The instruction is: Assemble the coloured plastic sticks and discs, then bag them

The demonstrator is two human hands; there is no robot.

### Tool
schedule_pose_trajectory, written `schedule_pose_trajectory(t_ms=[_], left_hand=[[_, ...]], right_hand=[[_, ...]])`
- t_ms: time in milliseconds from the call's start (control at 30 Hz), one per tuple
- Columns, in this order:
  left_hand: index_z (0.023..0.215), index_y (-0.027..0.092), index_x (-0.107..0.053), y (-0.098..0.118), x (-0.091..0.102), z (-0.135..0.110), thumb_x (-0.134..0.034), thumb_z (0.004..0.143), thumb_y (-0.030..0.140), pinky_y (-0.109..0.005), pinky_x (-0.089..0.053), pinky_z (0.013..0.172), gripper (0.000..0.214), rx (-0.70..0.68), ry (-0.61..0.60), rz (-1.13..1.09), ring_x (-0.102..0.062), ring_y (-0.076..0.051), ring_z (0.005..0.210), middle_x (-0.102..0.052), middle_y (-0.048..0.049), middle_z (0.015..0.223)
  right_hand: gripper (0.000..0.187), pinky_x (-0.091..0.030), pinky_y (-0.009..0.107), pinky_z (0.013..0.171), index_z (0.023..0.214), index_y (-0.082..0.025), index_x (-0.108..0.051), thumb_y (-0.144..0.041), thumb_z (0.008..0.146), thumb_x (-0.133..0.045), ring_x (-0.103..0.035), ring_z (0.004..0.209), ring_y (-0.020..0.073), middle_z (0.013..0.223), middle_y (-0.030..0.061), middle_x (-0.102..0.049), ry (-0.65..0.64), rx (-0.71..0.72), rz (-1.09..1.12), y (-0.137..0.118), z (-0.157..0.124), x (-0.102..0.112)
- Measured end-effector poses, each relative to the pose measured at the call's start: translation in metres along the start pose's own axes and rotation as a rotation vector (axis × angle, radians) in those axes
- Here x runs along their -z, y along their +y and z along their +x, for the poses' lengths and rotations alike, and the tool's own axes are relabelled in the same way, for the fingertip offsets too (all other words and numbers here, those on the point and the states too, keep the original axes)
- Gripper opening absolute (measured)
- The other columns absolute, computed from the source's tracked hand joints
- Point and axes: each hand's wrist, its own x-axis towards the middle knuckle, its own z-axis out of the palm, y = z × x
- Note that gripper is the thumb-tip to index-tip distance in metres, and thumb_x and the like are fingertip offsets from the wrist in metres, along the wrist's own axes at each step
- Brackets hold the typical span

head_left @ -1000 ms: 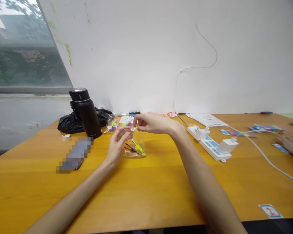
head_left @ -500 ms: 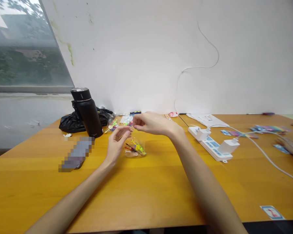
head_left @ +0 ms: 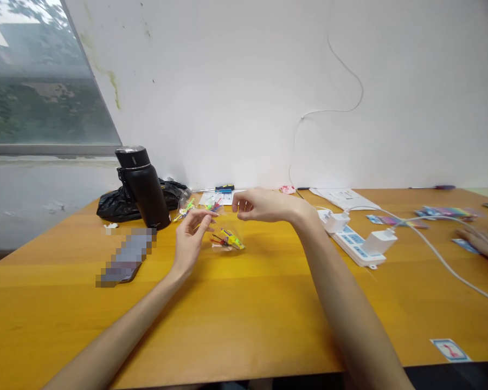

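Note:
My left hand (head_left: pixel 190 238) is over the middle of the table, thumb and fingers pinched on the upper edge of a clear plastic bag (head_left: pixel 229 240). Inside the bag are small yellow, red and dark plastic parts, hanging just right of the fingers. My right hand (head_left: pixel 264 205) is a short way to the right and slightly higher, wrist bent and fingers curled down together. Whatever those fingertips hold, if anything, is too small to make out. Behind my left hand lie other clear bags of colourful plastic parts (head_left: pixel 186 208), partly covered by it.
A black bottle (head_left: pixel 144 187) stands at the left before a black plastic bag (head_left: pixel 116 205). Nearby lies a pixelated phone (head_left: pixel 128 257). Rightward are a white power strip (head_left: pixel 352 241) with chargers and cables, paper (head_left: pixel 344 199), a card (head_left: pixel 450 350) and another person's hand (head_left: pixel 482 244).
My right hand has moved a little right, widening the gap to my left hand. The clear bag by my left hand has risen slightly and swung. The view has shifted a little.

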Motion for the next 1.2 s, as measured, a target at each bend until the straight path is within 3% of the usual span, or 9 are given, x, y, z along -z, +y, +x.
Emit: schedule_pose_trajectory(t_ms=[233,367,467,700,833,967,1200], left_hand=[[0.099,0.02,-0.059,-0.001,0.003,0.003,-0.061,0.092,0.039,-0.028,-0.055,0.07,0.02,0.006,0.025,-0.005,-0.072,-0.021,0.089,-0.075,-0.0101,0.103],[0.109,0.023,-0.056,-0.008,0.002,0.003,-0.067,0.088,0.037,-0.037,-0.055,0.09,0.028,0.031,-0.102,-0.057,-0.068,-0.024,0.11,-0.07,-0.0115,0.122],[0.111,0.023,-0.055,-0.012,0.0,0.002,-0.071,0.085,0.036,-0.043,-0.049,0.103,0.033,0.065,-0.177,-0.094,-0.065,-0.026,0.118,-0.071,-0.011,0.121],[0.103,0.02,-0.06,-0.012,0.004,0.002,-0.072,0.084,0.04,-0.04,-0.056,0.085,0.031,0.152,-0.147,-0.071,-0.074,-0.027,0.096,-0.076,-0.0122,0.106],[0.102,0.02,-0.058,-0.015,0.004,0.003,-0.074,0.08,0.045,-0.037,-0.058,0.077,0.037,0.203,-0.138,-0.101,-0.075,-0.026,0.089,-0.076,-0.0127,0.105],[0.104,0.02,-0.057,-0.016,0.003,0.003,-0.075,0.08,0.045,-0.037,-0.058,0.08,0.039,0.215,-0.132,-0.12,-0.075,-0.026,0.09,-0.076,-0.0126,0.105],[0.102,0.019,-0.059,-0.018,0.007,0.005,-0.073,0.082,0.046,-0.035,-0.058,0.076,0.036,0.226,-0.119,-0.111,-0.074,-0.026,0.094,-0.076,-0.0139,0.107]], right_hand=[[0.016,-0.038,0.021,0.058,0.094,-0.019,-0.067,-0.013,0.085,-0.055,-0.064,0.076,0.0142,0.087,0.0029,-0.072,0.066,0.009,0.005,0.013,0.002,0.001],[0.014,-0.038,0.022,0.058,0.094,-0.019,-0.066,-0.015,0.085,-0.055,-0.063,0.075,0.0146,0.087,0.0041,-0.072,0.083,0.013,-0.001,0.015,0.006,-0.003],[0.015,-0.038,0.022,0.059,0.094,-0.019,-0.065,-0.015,0.085,-0.054,-0.063,0.074,0.0143,0.087,0.0038,-0.072,0.092,0.007,-0.009,0.015,0.006,-0.003],[0.021,-0.043,0.024,0.064,0.098,-0.019,-0.064,-0.035,0.085,-0.065,-0.063,0.08,0.0166,0.099,0.006,-0.071,0.084,0.041,0.028,0.01,0.005,-0.003],[0.02,-0.046,0.024,0.066,0.099,-0.016,-0.062,-0.025,0.082,-0.068,-0.065,0.082,0.0165,0.096,0.0068,-0.072,-0.015,0.095,0.095,0.011,0.013,-0.009],[0.027,-0.046,0.024,0.065,0.102,-0.017,-0.062,-0.023,0.078,-0.071,-0.066,0.08,0.0161,0.093,0.005,-0.072,-0.072,0.138,0.147,0.014,0.019,-0.016],[0.022,-0.044,0.023,0.062,0.101,-0.016,-0.06,-0.01,0.08,-0.061,-0.066,0.078,0.0163,0.088,0.0052,-0.073,-0.044,0.103,0.131,0.017,0.023,-0.018]])
